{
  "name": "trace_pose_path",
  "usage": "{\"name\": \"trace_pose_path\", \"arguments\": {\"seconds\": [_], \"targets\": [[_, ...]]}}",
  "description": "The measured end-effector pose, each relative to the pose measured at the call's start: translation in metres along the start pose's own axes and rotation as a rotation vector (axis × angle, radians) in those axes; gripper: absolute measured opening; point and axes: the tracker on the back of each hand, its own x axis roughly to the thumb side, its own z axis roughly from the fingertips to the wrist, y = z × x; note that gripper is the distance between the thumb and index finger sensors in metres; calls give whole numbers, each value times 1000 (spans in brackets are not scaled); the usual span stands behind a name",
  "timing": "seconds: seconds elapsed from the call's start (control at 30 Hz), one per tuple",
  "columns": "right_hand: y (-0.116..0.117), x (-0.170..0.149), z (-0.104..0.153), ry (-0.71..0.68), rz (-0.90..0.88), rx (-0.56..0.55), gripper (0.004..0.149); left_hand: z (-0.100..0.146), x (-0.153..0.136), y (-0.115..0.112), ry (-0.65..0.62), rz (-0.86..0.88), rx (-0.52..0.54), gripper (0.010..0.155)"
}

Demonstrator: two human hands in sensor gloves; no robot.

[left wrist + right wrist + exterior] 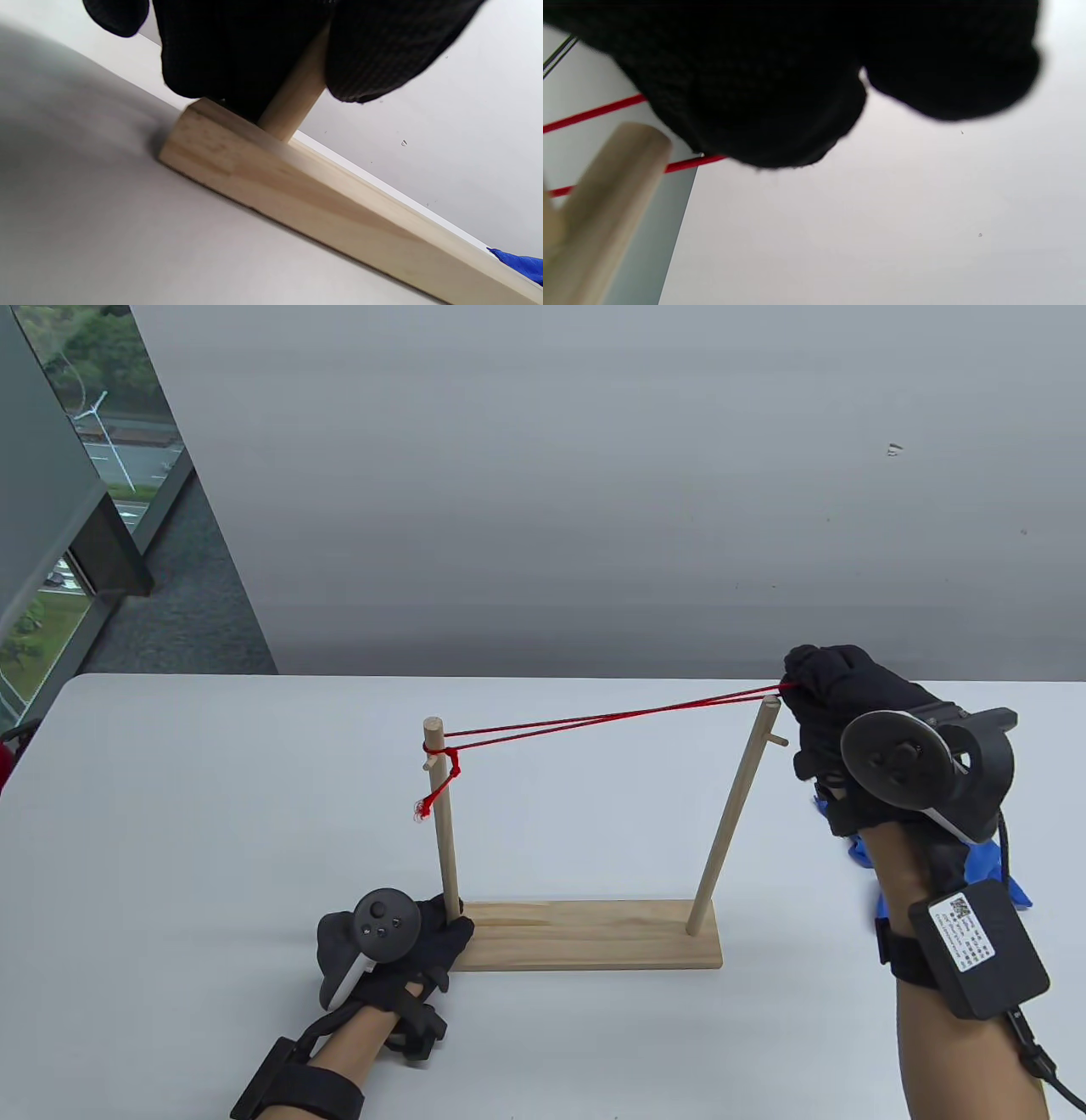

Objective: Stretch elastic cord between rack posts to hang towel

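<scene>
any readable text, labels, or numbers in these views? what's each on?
No text can be read anywhere.
White label with a QR-style code on the black box strapped to the right forearm: printed lines too small to read.
Trackers, wooden rack, red cord: no markings visible.

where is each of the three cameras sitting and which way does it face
Table view: above the near edge, looking down and forward at the rack, the cord and the wall; both forearms and hands show.
Left wrist view: low at the table, looking along the rack base; the left hand grips the left post.
Right wrist view: under the right hand, looking up past the right post at the wall.
Shared: the cord shows in the table and right wrist views.
</scene>
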Motion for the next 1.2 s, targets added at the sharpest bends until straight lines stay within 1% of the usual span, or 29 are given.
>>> {"name": "trace_pose_path", "arguments": {"seconds": [0.2, 0.33, 0.57, 0.67, 0.73, 0.9, 1.03, 1.07, 1.13, 1.2], "targets": [[2, -6, 16, -14, -63, -38, 35, 0, 0, 0, 2, -3, 2, 50], [5, -8, 28, -30, -114, -94, 34, 0, 0, 0, 5, -4, 3, 50], [11, -10, 42, -89, -179, -158, 35, 0, 0, 0, 5, 4, -1, 50], [15, -9, 46, -95, -181, -170, 35, 0, -1, 0, 7, 8, -1, 50], [18, -7, 48, -99, -196, -156, 34, 0, -1, 0, 9, 18, -6, 50], [25, -4, 49, -105, -262, -95, 37, 0, -3, 0, 19, 43, -11, 51], [27, -2, 46, -126, -318, 12, 40, 0, -3, 1, 19, 41, -9, 51], [27, -4, 46, -116, -322, 27, 37, 0, -3, 1, 20, 41, -9, 51], [26, -14, 49, -88, -318, 31, 38, 0, -3, 1, 20, 42, -7, 51], [24, -26, 54, -3, -290, 29, 39, -1, -4, 1, 19, 50, -13, 51]]}}
